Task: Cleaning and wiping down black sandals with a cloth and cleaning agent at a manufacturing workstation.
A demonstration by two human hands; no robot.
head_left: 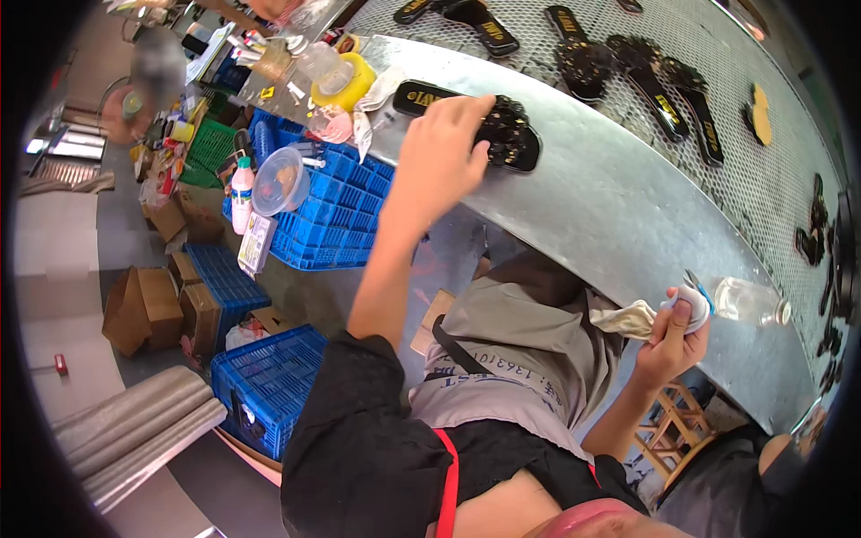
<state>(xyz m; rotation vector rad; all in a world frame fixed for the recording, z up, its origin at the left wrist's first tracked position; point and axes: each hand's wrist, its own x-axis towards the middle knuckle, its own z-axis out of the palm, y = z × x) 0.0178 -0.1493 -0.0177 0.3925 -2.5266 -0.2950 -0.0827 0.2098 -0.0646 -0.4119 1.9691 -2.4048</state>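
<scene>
A black slipper [513,134] with a ruffled, gold-flecked upper lies on the metal bench near its front edge. My left hand [439,154] is closed over its middle, thumb at the ruffle, covering part of the insole. Toward the right, my right hand [674,342] grips a whitish cloth [623,320], bunched up between thumb and fingers with one end hanging to the left. A small tool with blue handles [700,289] is right beside these fingers; whether the hand holds it too I cannot tell. Past it, a clear bottle [752,302] lies on the bench.
Several black slippers [659,94] rest on a mesh conveyor [717,54] beyond the smooth metal ledge [619,179]. A yellow round container [345,82] and rags stand at the ledge's left end. Blue crates [336,215], a plastic tub [281,179] and cardboard boxes [143,309] fill the left side.
</scene>
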